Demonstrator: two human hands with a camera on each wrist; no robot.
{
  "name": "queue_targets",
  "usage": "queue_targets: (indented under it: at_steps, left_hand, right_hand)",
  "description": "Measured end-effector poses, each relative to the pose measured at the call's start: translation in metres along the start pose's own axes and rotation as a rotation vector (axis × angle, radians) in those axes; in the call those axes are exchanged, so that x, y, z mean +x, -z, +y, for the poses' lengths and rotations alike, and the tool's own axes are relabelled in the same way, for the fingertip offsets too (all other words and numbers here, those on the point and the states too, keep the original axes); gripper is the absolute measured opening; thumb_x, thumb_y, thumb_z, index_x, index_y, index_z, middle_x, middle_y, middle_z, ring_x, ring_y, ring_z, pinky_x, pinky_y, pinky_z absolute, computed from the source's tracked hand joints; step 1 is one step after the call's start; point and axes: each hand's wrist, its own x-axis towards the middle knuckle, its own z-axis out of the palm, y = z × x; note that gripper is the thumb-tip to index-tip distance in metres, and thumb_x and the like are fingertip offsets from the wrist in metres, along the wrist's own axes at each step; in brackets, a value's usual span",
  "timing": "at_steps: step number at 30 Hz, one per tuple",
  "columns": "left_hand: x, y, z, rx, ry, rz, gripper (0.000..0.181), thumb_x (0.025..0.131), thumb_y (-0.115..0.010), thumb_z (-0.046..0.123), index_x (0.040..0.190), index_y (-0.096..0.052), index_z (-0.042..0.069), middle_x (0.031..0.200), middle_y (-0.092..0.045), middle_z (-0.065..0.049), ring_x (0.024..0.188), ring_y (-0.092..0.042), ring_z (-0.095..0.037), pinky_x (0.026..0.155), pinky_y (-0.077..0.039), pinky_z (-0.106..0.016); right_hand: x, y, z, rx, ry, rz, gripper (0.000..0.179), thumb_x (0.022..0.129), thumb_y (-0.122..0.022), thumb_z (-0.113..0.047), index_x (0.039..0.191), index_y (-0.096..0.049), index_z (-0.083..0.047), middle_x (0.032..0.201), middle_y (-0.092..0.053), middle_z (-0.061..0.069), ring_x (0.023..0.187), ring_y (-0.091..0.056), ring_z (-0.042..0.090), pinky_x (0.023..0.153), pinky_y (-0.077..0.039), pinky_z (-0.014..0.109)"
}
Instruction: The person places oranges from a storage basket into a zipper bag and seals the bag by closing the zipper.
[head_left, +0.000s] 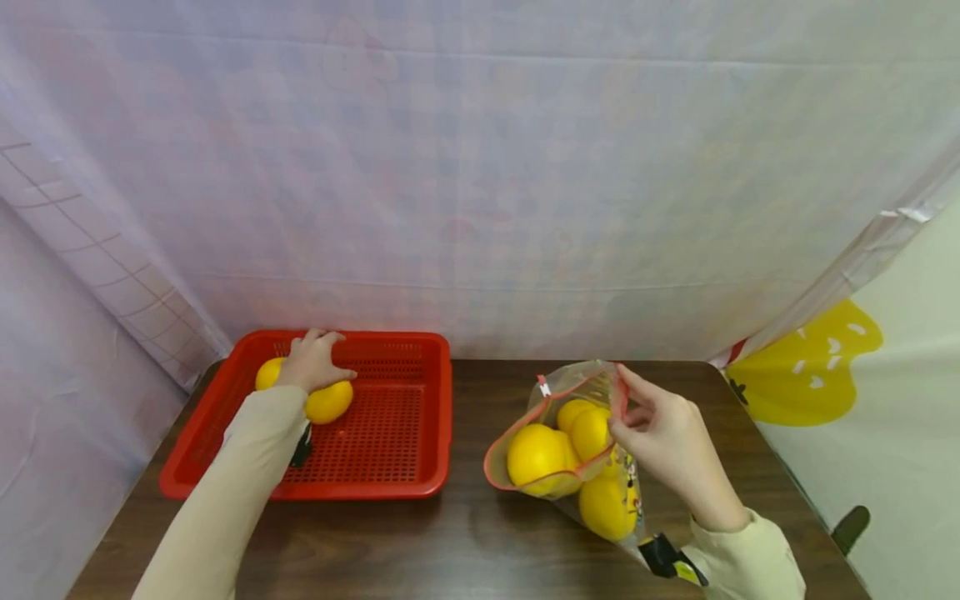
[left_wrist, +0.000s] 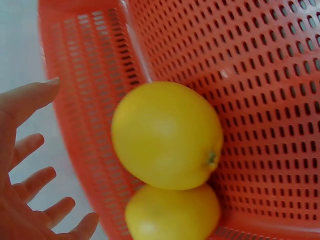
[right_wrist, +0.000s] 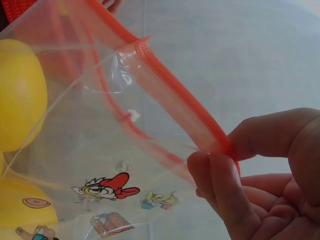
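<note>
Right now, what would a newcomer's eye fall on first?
Probably the red basket on the left of the table, two yellow fruits in it and the left hand spread close by. Next, the clear bag at right, open and holding more fruits, its rim pinched by the right hand.

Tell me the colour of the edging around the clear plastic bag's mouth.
The edging is orange-red; it shows best in the right wrist view.

bskt (head_left: 384, 437) L on tbl (head_left: 465, 546) | 2 frt (head_left: 330, 404) in bskt | bag (head_left: 632, 482) R, frt (head_left: 536, 454) inside
</note>
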Motion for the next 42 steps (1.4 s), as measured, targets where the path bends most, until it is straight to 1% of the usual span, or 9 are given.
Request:
queue_targets:
  at_steps: [6, 10, 15, 21, 27, 31, 38, 39, 42]
  left_hand:
    - [-0.004, -0.006, -0.012, -0.017, 0.063, -0.028, 0.066, 0.079, -0.069, 0.029, 0.132, -0.043, 0.001, 0.133, -0.031, -0.028, 0.116, -0.028, -0.054, 0.086, -0.035, -0.064]
    - [-0.006, -0.009, -0.018, -0.006, 0.072, -0.044, 0.064, 0.079, -0.068, 0.027, 0.131, -0.043, -0.002, 0.131, -0.033, -0.031, 0.119, -0.024, -0.056, 0.093, -0.027, -0.065]
    - [-0.008, -0.012, -0.021, 0.009, 0.061, -0.054, 0.065, 0.078, -0.068, 0.028, 0.129, -0.044, -0.005, 0.127, -0.038, -0.033, 0.117, -0.030, -0.053, 0.098, -0.019, -0.064]
    - [-0.005, -0.018, -0.022, 0.013, 0.035, -0.093, 0.069, 0.077, -0.070, 0.030, 0.130, -0.042, -0.005, 0.126, -0.040, -0.033, 0.114, -0.036, -0.050, 0.096, -0.026, -0.061]
    - [-0.005, -0.024, -0.018, -0.016, 0.077, -0.141, 0.070, 0.076, -0.071, 0.027, 0.131, -0.041, -0.002, 0.129, -0.037, -0.032, 0.111, -0.038, -0.047, 0.092, -0.034, -0.058]
    - [-0.005, -0.025, -0.016, -0.002, 0.077, -0.162, 0.068, 0.074, -0.073, 0.026, 0.129, -0.045, -0.002, 0.127, -0.040, -0.032, 0.108, -0.043, -0.044, 0.089, -0.038, -0.053]
    - [0.003, -0.031, -0.024, 0.012, 0.057, -0.212, 0.069, 0.068, -0.077, 0.027, 0.125, -0.050, -0.002, 0.123, -0.049, -0.028, 0.106, -0.048, -0.040, 0.083, -0.042, -0.048]
    - [0.006, -0.035, -0.030, 0.011, 0.038, -0.198, 0.070, 0.066, -0.079, 0.029, 0.124, -0.052, 0.000, 0.120, -0.051, -0.027, 0.102, -0.050, -0.039, 0.080, -0.044, -0.045]
    - [0.007, -0.036, -0.030, 0.007, 0.049, -0.208, 0.070, 0.065, -0.080, 0.025, 0.125, -0.052, 0.002, 0.121, -0.050, -0.027, 0.100, -0.050, -0.038, 0.075, -0.045, -0.042]
  right_hand:
    - [-0.001, 0.000, 0.000, -0.002, -0.002, -0.004, 0.056, 0.072, -0.064, 0.002, 0.126, -0.050, 0.004, 0.107, -0.062, 0.023, 0.057, -0.060, 0.006, 0.049, -0.047, 0.021]
    - [-0.002, 0.000, 0.000, -0.001, 0.002, -0.004, 0.056, 0.072, -0.064, 0.003, 0.126, -0.049, 0.005, 0.107, -0.061, 0.024, 0.058, -0.061, 0.006, 0.049, -0.047, 0.021]
    - [-0.002, 0.000, 0.000, 0.006, 0.000, -0.013, 0.058, 0.071, -0.065, 0.004, 0.126, -0.049, 0.006, 0.108, -0.061, 0.024, 0.058, -0.060, 0.005, 0.049, -0.047, 0.021]
    - [-0.001, 0.000, 0.000, 0.001, -0.011, -0.019, 0.058, 0.070, -0.065, 0.004, 0.126, -0.049, 0.005, 0.107, -0.062, 0.023, 0.058, -0.061, 0.006, 0.049, -0.046, 0.021]
    - [-0.001, 0.000, 0.000, 0.003, -0.016, -0.022, 0.058, 0.070, -0.065, 0.004, 0.127, -0.049, 0.005, 0.108, -0.062, 0.022, 0.058, -0.060, 0.005, 0.048, -0.046, 0.021]
    - [-0.001, 0.000, 0.000, 0.003, -0.011, -0.017, 0.058, 0.071, -0.065, 0.004, 0.126, -0.049, 0.005, 0.106, -0.063, 0.022, 0.058, -0.060, 0.005, 0.047, -0.046, 0.021]
    - [-0.001, 0.000, 0.000, 0.005, -0.007, -0.017, 0.058, 0.071, -0.065, 0.004, 0.126, -0.049, 0.005, 0.105, -0.063, 0.022, 0.058, -0.060, 0.006, 0.048, -0.046, 0.021]
    - [-0.001, 0.000, 0.000, 0.005, -0.009, -0.018, 0.058, 0.071, -0.065, 0.004, 0.126, -0.049, 0.005, 0.105, -0.063, 0.023, 0.058, -0.060, 0.006, 0.048, -0.046, 0.021]
    - [-0.001, 0.000, 0.000, 0.007, -0.016, -0.026, 0.058, 0.071, -0.065, 0.004, 0.127, -0.048, 0.005, 0.105, -0.063, 0.023, 0.058, -0.060, 0.006, 0.048, -0.046, 0.021]
